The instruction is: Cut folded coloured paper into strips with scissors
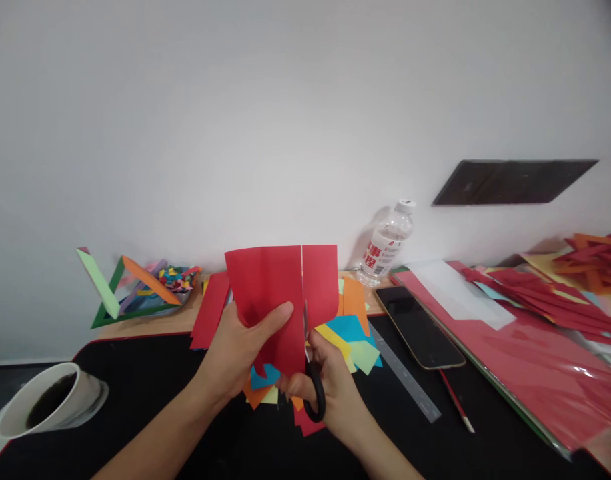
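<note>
Holds a red paper sheet (270, 287) upright in the left hand (238, 357), pinched with the thumb flat on the front and the other fingers mostly hidden behind. Grips black-handled scissors (320, 395) in the right hand (338, 380), fingers closed about the handle at the sheet's lower part. Shows a thin pale line from the top edge down toward the right fingertips, setting off a narrower red strip (320, 283) above them. Cannot tell gap from blade along that line, nor the spread of the blades.

Could veer off straight through flexing of the sheet, with the firm pinch on one side only. Could bend or drop the strip through scant support from the scissor fingers. Could catch the left thumb, near the line, through a sideways turn of the blades.

Includes, just below the fingers, a blue paper scrap (265, 377); right of the right fingers, a light green paper piece (364, 357), then a ruler (408, 377) and a smartphone (420, 327); well left of the left fingers, a cup (88, 393) of dark liquid, perhaps at risk from a wide elbow swing.
</note>
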A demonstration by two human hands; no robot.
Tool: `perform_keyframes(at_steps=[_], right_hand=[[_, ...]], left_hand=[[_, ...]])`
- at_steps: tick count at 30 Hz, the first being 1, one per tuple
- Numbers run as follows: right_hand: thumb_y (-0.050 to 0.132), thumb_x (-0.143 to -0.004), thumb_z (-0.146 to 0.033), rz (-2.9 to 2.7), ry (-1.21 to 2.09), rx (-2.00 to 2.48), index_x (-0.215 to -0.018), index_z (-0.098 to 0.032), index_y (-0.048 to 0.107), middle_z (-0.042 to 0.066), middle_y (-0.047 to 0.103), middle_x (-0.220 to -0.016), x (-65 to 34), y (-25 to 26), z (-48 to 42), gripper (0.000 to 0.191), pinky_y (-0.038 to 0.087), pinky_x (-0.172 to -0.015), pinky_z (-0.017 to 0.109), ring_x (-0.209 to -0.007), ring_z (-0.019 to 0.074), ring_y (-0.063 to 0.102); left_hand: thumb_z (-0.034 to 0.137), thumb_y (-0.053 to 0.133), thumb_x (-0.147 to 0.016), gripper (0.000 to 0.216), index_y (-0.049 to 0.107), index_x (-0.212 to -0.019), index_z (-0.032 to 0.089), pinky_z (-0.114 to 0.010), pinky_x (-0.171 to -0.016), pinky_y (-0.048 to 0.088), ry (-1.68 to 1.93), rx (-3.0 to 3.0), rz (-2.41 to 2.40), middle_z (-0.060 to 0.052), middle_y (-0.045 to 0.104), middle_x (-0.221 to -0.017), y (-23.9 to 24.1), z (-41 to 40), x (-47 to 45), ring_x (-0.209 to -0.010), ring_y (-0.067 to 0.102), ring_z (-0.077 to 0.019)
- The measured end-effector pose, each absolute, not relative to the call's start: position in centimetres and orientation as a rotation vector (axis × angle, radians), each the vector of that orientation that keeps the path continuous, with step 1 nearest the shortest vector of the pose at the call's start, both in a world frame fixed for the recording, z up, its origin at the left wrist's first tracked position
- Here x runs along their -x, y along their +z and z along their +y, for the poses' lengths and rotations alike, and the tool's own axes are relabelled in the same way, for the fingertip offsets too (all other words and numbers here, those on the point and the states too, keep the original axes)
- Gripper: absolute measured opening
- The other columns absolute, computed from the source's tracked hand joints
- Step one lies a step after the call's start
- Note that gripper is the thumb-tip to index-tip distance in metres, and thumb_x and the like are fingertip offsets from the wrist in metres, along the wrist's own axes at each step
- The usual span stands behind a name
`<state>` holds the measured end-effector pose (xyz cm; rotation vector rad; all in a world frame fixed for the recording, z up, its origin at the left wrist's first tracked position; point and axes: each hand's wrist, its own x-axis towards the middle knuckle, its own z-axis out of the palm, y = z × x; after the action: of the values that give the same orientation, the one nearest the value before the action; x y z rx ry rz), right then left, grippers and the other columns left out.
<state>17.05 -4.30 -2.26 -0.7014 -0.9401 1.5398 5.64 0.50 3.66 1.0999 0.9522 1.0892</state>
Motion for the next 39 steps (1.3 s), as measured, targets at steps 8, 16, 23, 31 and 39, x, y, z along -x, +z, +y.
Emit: perform_keyframes(at_steps=[8, 16, 23, 31, 39], right_hand=[[0.084, -0.052, -0.055, -0.944, 1.533, 0.772, -0.084, -0.023, 0.049, -0.001, 0.066, -0.062, -17.2, -2.1, -4.4, 0.058, 0.053, -0.052, 0.029, -0.062, 0.0231, 0.068], [0.082, -0.053, -0.059, -0.957, 1.548, 0.719, -0.077, -0.024, 0.042, -0.005, 0.059, -0.045, -17.1, -2.0, -4.1, 0.059, 0.051, -0.046, 0.027, -0.054, 0.0223, 0.067], [0.079, -0.053, -0.064, -0.956, 1.541, 0.746, -0.079, -0.024, 0.043, -0.005, 0.059, -0.043, -17.1, -2.2, -4.2, 0.060, 0.052, -0.047, 0.028, -0.053, 0.0228, 0.068], [0.080, -0.054, -0.060, -0.979, 1.535, 0.806, -0.080, -0.023, 0.044, -0.008, 0.057, -0.040, -17.1, -2.8, -4.1, 0.058, 0.053, -0.046, 0.029, -0.044, 0.0210, 0.066], [0.082, -0.058, -0.054, -0.976, 1.532, 0.752, -0.079, -0.023, 0.043, -0.007, 0.057, -0.040, -17.1, -3.0, -4.2, 0.054, 0.051, -0.041, 0.026, -0.043, 0.0208, 0.066]], left_hand=[[0.027, 0.074, -0.072, 0.023, 0.065, -0.092, 0.018, -0.028, -0.067, 0.056, 1.090, -1.118, 0.967, -0.004, 0.074, -0.086, 3.6, 0.4, -5.7, -0.075, 0.069, -0.0203], [0.028, 0.075, -0.071, 0.025, 0.063, -0.091, 0.018, -0.027, -0.063, 0.056, 1.082, -1.087, 0.981, -0.003, 0.073, -0.083, 3.8, 0.2, -5.8, -0.071, 0.069, -0.0193], [0.027, 0.076, -0.070, 0.023, 0.064, -0.087, 0.018, -0.025, -0.060, 0.055, 1.085, -1.060, 0.993, -0.002, 0.073, -0.079, 3.9, 0.0, -5.9, -0.068, 0.068, -0.0173], [0.028, 0.076, -0.069, 0.025, 0.063, -0.088, 0.018, -0.026, -0.059, 0.055, 1.092, -1.072, 0.999, -0.003, 0.073, -0.081, 3.9, 0.2, -5.9, -0.070, 0.069, -0.0193], [0.028, 0.076, -0.070, 0.026, 0.063, -0.090, 0.017, -0.025, -0.060, 0.056, 1.086, -1.038, 0.984, -0.002, 0.072, -0.080, 3.9, 0.1, -6.0, -0.069, 0.068, -0.0175]])
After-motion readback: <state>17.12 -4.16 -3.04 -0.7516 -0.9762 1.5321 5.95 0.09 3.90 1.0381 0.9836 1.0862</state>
